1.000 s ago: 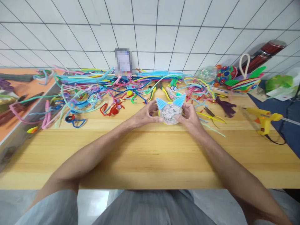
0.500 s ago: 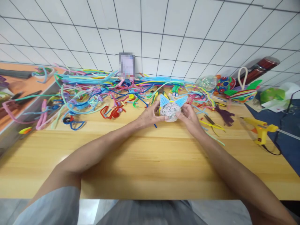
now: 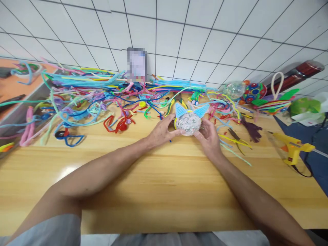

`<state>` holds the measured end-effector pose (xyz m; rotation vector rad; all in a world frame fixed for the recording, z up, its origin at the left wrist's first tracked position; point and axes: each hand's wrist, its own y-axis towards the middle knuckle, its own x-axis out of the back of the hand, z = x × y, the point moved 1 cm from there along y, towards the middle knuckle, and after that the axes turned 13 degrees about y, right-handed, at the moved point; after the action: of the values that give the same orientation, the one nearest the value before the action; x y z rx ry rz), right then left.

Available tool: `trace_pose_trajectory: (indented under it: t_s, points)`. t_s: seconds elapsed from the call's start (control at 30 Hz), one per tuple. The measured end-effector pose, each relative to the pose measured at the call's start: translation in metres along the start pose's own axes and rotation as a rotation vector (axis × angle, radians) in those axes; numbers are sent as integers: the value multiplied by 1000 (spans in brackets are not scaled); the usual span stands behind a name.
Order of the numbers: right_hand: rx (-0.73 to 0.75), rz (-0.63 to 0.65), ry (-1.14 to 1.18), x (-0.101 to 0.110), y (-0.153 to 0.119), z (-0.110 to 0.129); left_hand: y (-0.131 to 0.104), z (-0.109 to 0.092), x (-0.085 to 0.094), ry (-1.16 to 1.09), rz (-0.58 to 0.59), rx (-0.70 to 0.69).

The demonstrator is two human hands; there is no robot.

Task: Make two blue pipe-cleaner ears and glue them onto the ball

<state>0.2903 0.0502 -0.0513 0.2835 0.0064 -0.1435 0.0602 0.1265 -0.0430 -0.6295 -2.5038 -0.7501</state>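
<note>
A round, clear ball (image 3: pixel 188 123) with speckled filling is held between my two hands over the middle of the table. Two light blue triangular ears (image 3: pixel 201 110) stand on its top, with a yellow strip between them and down its left side. My left hand (image 3: pixel 164 131) grips the ball's left side, thumb along the lower front. From the right, my right hand (image 3: pixel 208 135) holds it with the thumb at the lower edge; its other fingers are partly hidden behind the ball.
Tangled pipe cleaners (image 3: pixel 94 99) line the back of the wooden table (image 3: pixel 153 191). A phone-like object (image 3: pixel 137 65) leans on the wall. To the right are pliers (image 3: pixel 237 138), purple material (image 3: pixel 251 130), a yellow glue gun (image 3: pixel 293 147) and colourful crafts (image 3: pixel 273 104).
The view has shifted slightly, so the table's things sit farther outward and the front edge lower. Both hands still hold the ball, whose front now faces the camera a little more clearly.
</note>
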Motion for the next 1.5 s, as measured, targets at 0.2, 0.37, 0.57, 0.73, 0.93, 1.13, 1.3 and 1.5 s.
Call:
trace_pose_trajectory:
  t_s: [0.2,0.37,0.57,0.73,0.93,1.13,1.3,1.5]
  points:
    - [36,26,3,-2,0,0,2,6,-5,-45,-56,29]
    - [65,45,-29,-2,1,0,3,7,-3,139,-97,-95]
    - [41,10,-116,2,2,-4,2,11,-1,190,-92,-100]
    - [14,-19,-101,4,6,-9,1,17,-5,101,-104,13]
    - [18,-51,-105,3,10,-11,2,19,-6,144,-116,-46]
    - [31,-78,-147,2,13,-9,5,13,-5,143,-86,-31]
    - [38,-99,-167,1,14,-6,7,10,-5,144,-67,-38]
    - [52,-96,-217,-2,13,-3,8,9,-5,111,-76,-13]
